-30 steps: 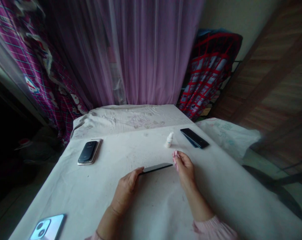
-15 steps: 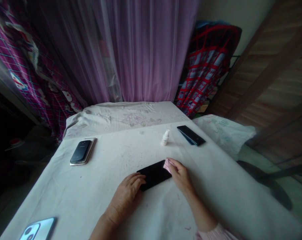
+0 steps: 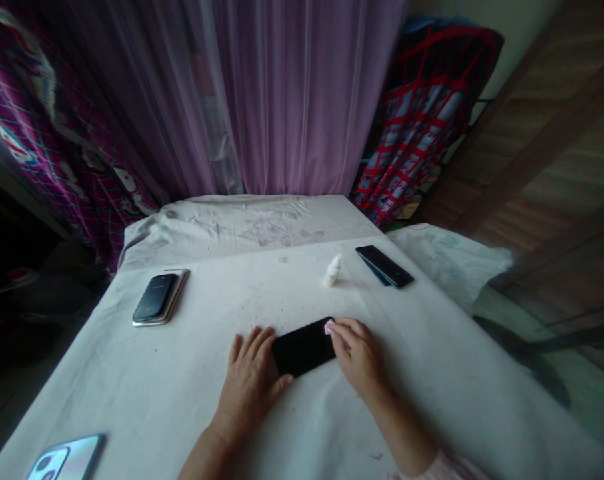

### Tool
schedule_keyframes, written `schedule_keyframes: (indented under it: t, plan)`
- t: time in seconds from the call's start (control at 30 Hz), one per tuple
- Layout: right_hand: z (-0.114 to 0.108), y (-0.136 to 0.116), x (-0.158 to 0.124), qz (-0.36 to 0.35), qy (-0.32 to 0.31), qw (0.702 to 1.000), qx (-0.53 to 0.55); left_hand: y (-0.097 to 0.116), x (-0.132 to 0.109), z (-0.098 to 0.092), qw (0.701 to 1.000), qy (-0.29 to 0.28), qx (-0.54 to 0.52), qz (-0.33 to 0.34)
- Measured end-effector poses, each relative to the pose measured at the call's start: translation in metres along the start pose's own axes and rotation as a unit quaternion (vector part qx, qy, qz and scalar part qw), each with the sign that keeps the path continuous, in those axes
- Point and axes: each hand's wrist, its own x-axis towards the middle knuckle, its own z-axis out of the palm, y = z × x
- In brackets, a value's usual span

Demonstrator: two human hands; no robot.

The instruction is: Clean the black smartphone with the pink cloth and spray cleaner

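- The left hand (image 3: 247, 387) lies flat and open on the sheet, fingers spread, gripping nothing, its thumb against the lower edge of the black phone (image 3: 302, 347).
- The right hand (image 3: 357, 357) is curled, fingers pinching a small pink cloth (image 3: 329, 327) against the phone's right end.
- The phone lies flat between both hands, its glossy black face up, a slim rectangle set slightly aslant.
- A small white bottle (image 3: 333, 271) stands upright beyond it, near a dark phone (image 3: 385, 266) lying on a blue one.
- Further left, a dark phone sits on a metallic case (image 3: 157, 299).
- A pale blue phone (image 3: 67, 459) lies at the near corner of the creased white sheet (image 3: 432, 400).
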Motion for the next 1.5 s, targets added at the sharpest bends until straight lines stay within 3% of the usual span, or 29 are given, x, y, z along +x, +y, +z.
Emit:
schedule_keyframes:
  t: [0.23,0.47,0.6,0.97,1.3,1.5]
  plan:
    - [-0.009,0.000,0.004,0.062,-0.059,0.996,-0.018,-0.001,0.000,0.000,1.000,0.010,-0.003,0.014]
    - [-0.003,-0.003,0.019,0.024,-0.019,0.997,-0.066,-0.001,0.000,0.001,1.000,0.001,-0.018,0.015]
    - [0.005,-0.006,0.023,0.006,-0.035,0.993,-0.116,-0.001,0.000,0.001,1.000,-0.010,-0.027,0.010]
    - [0.023,-0.064,0.015,-0.048,-0.145,0.980,-0.130,0.003,0.003,-0.002,0.999,-0.024,-0.034,-0.012]
    - [-0.009,-0.008,0.026,0.016,-0.112,0.977,-0.178,0.004,0.004,-0.003,0.999,-0.021,-0.026,-0.013]
    - [0.004,-0.033,0.024,0.015,-0.145,0.971,-0.192,0.001,0.002,0.002,1.000,-0.004,-0.023,-0.015]
